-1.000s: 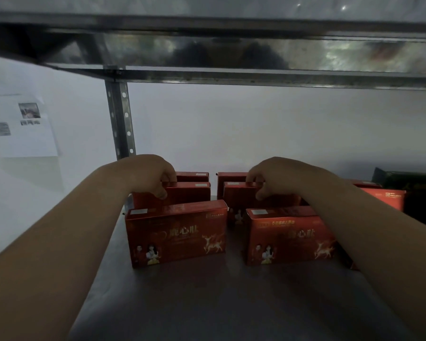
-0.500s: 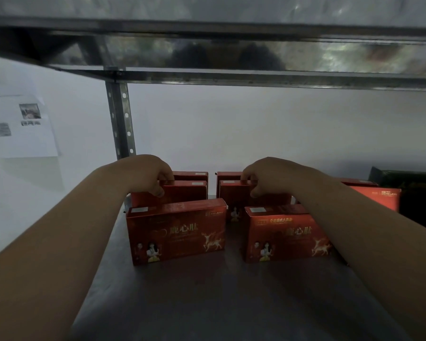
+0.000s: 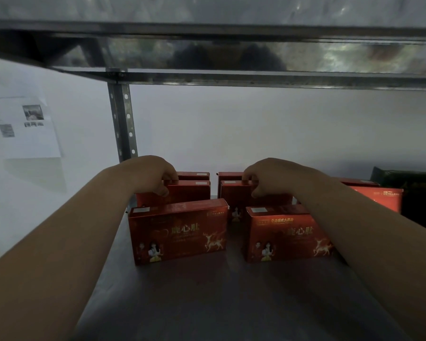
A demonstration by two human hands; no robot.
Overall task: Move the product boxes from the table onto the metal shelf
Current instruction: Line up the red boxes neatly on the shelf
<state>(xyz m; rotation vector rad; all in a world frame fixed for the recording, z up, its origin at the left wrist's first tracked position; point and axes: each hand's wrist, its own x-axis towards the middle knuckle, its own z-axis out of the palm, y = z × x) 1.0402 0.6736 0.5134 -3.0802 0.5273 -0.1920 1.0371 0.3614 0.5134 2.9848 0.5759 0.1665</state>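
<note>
Red product boxes stand upright in two rows on the metal shelf [image 3: 207,303]. My left hand [image 3: 153,175] grips the top of the middle left box [image 3: 190,193], fingers behind and thumb in front. My right hand [image 3: 273,178] grips the top of the middle right box [image 3: 234,195] the same way. In front of these stand the front left box [image 3: 180,232] and the front right box [image 3: 285,235], both with a deer print. Behind them show the tops of two rear boxes [image 3: 194,175].
A perforated metal upright [image 3: 122,124] rises at the back left, and the shelf above [image 3: 231,55] hangs low overhead. More red boxes [image 3: 379,198] and a dark package [image 3: 418,190] sit at the right. A paper sheet [image 3: 22,129] hangs on the left wall.
Both middle boxes have slid slightly towards the back under my hands. The front boxes have stayed where they were.
</note>
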